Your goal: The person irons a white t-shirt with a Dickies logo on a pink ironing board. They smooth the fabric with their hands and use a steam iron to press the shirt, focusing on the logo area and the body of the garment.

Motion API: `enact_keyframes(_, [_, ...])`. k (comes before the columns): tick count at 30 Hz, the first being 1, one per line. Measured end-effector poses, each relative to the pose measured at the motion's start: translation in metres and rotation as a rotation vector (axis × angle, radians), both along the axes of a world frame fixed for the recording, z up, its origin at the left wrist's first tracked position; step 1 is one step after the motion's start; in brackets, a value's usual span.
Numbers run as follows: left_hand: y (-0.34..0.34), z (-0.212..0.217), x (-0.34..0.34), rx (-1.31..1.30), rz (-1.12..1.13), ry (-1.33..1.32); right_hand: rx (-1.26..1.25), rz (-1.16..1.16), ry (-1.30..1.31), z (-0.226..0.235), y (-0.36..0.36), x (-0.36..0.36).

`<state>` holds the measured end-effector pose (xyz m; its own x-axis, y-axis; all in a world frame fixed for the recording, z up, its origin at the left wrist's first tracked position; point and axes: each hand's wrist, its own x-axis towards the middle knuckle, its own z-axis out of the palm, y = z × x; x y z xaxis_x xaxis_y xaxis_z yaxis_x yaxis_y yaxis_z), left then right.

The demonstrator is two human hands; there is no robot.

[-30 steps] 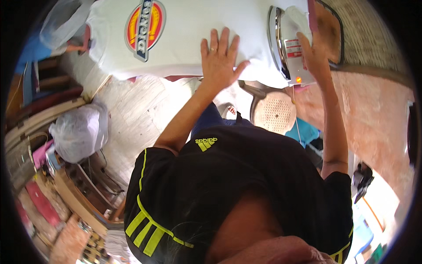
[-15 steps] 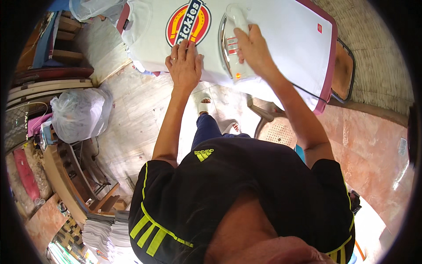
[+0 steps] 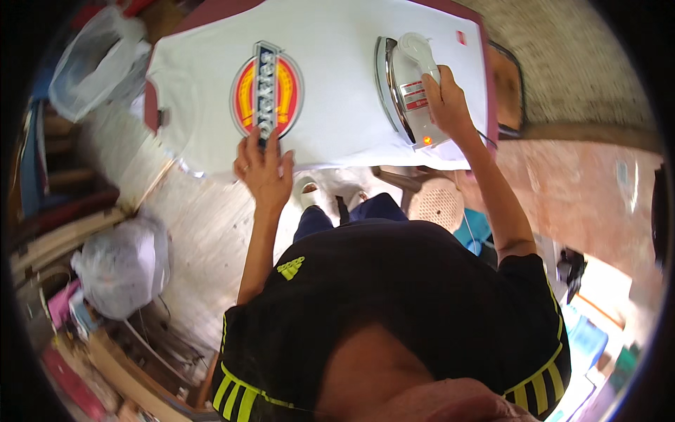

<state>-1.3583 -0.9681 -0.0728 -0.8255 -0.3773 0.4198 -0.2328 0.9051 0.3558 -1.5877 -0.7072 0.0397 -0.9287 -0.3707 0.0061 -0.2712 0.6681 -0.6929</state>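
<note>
A white T-shirt [image 3: 337, 91] with a red, yellow and dark printed emblem [image 3: 268, 91] lies spread over a board with a maroon cover [image 3: 489, 70]. Around the handle of a white and chrome electric iron [image 3: 402, 88], the fingers of my right hand [image 3: 448, 102] are closed. The iron rests on the shirt right of the emblem, and an orange light glows at its heel. My left hand [image 3: 265, 172] lies with fingers spread at the lower edge of the emblem, fingertips on the cloth.
A dark cord [image 3: 486, 138] runs from the iron past my right forearm. Under the board's near edge stands a beige plastic stool [image 3: 436, 204]. A stuffed clear plastic bag [image 3: 123, 264] sits on the floor at left, and another clear bag [image 3: 98, 63] hangs near the board's far left corner.
My view has shifted, so more of the board and shirt shows. The iron, still in my right hand, is farther from the emblem. My left hand stays at the emblem's lower edge.
</note>
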Motion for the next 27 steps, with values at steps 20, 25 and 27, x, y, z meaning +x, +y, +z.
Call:
enact_keyframes(20, [0.014,-0.02,-0.011,-0.16,0.152,-0.054,-0.383,-0.453,-0.195,0.015,0.256,-0.072])
enact_keyframes(25, [0.056,-0.037,-0.009,0.133,0.581,0.198,-0.391,-0.467,-0.304,0.014,0.269,-0.143])
enact_keyframes(27, [0.07,-0.059,-0.001,0.698,0.748,0.287,-0.399,-0.49,-0.325,0.001,0.279,-0.165])
